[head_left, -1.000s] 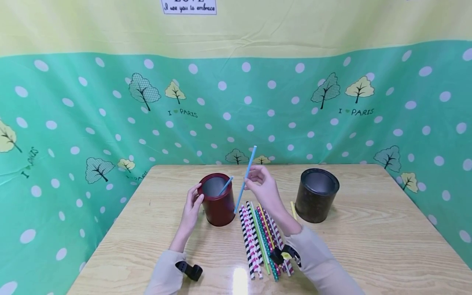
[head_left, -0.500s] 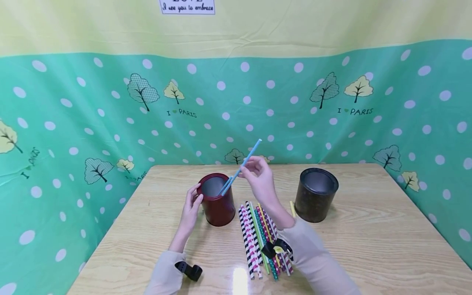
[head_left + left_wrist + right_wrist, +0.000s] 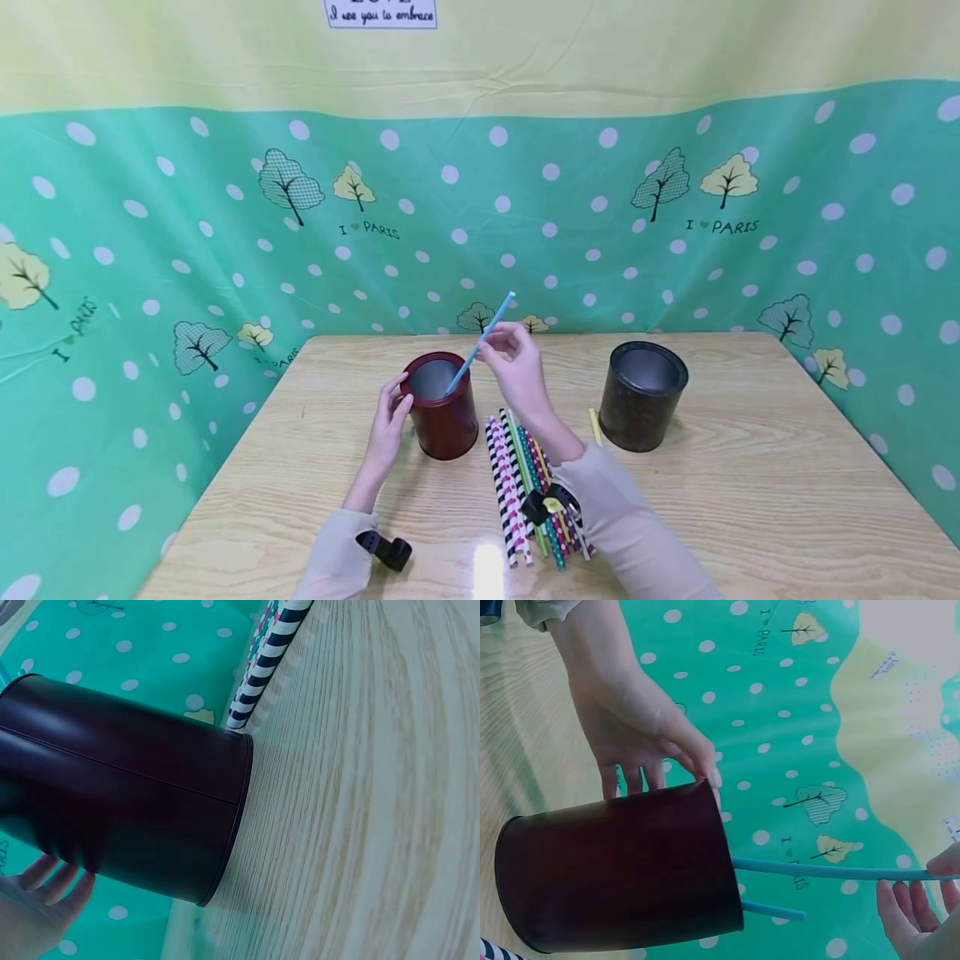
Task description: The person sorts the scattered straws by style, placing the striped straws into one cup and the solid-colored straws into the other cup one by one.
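Observation:
In the head view my left hand (image 3: 387,431) holds the left side of a dark red can (image 3: 447,430), its fingers and thumb at the rim. The can stands upright with its top uncovered. My right hand (image 3: 519,372) pinches a blue straw (image 3: 491,330) between thumb and fingers, to the right of the can and above it. The straw slants, its lower end inside the can's mouth. In the right wrist view another, shorter-showing blue straw (image 3: 775,910) sticks out of the same can. The left wrist view has my left fingertips (image 3: 73,894) against the can's side.
A bunch of patterned straws (image 3: 517,492), striped and dotted, lies on the wooden table (image 3: 765,483) under my right forearm. To the right stands a black can (image 3: 643,404), with a yellow straw (image 3: 596,426) beside it. A green dotted cloth (image 3: 540,225) hangs behind the table.
My right hand has moved left and a little up with the blue straw, whose lower end has gone from beside the red can into its mouth. My left hand has stayed on the can.

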Motion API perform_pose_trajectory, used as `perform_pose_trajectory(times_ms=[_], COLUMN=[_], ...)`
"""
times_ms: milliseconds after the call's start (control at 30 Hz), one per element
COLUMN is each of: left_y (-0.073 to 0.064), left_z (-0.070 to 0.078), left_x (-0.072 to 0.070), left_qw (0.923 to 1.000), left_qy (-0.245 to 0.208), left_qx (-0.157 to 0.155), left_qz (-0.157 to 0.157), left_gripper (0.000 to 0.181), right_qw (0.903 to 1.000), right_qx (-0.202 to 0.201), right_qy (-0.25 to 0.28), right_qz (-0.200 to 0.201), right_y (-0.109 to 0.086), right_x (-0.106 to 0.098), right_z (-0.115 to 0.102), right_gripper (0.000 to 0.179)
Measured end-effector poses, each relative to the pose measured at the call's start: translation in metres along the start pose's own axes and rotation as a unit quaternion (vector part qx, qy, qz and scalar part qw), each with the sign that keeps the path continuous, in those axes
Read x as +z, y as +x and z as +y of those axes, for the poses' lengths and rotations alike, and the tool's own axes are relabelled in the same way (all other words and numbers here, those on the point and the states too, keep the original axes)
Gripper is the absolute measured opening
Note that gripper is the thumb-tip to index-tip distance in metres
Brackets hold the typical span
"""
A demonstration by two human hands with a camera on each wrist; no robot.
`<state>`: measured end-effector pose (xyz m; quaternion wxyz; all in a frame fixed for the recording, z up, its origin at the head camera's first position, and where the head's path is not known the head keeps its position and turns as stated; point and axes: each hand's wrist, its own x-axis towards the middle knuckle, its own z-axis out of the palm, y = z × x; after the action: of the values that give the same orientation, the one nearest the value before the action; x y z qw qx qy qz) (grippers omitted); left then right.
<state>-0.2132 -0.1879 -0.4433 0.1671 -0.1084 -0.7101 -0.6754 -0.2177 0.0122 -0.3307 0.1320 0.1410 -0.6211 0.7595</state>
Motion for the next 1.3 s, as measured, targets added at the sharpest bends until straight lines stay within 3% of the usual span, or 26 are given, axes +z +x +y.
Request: perform_pose_trajectory(times_ms=[400, 700, 1000, 1300], left_y=[0.0, -0.002, -0.002, -0.004], left_z=[-0.002, -0.004, 0.005, 0.024], left_x=[0.0, -0.001, 0.0, 0.006], left_qw=[1.0, 1.0, 0.9996, 0.9996], left_qy=[-0.003, -0.002, -0.009, -0.004], left_qx=[0.005, 0.0, -0.025, -0.027], left_qz=[0.001, 0.008, 0.002, 0.002], left_gripper=[0.037, 0.038, 0.039, 0.039], right_qw=[0.9992, 0.9946, 0.9751, 0.9531], right_qx=[0.026, 0.055, 0.101, 0.13], right_qy=[-0.031, -0.087, -0.181, -0.252], right_qz=[-0.004, -0.013, -0.078, -0.105], right_y=[0.001, -0.007, -0.016, -0.023], right_x=[-0.002, -0.017, -0.046, -0.068], right_z=[0.011, 0.023, 0.039, 0.049], right_gripper=[0.021, 0.024, 0.025, 0.025])
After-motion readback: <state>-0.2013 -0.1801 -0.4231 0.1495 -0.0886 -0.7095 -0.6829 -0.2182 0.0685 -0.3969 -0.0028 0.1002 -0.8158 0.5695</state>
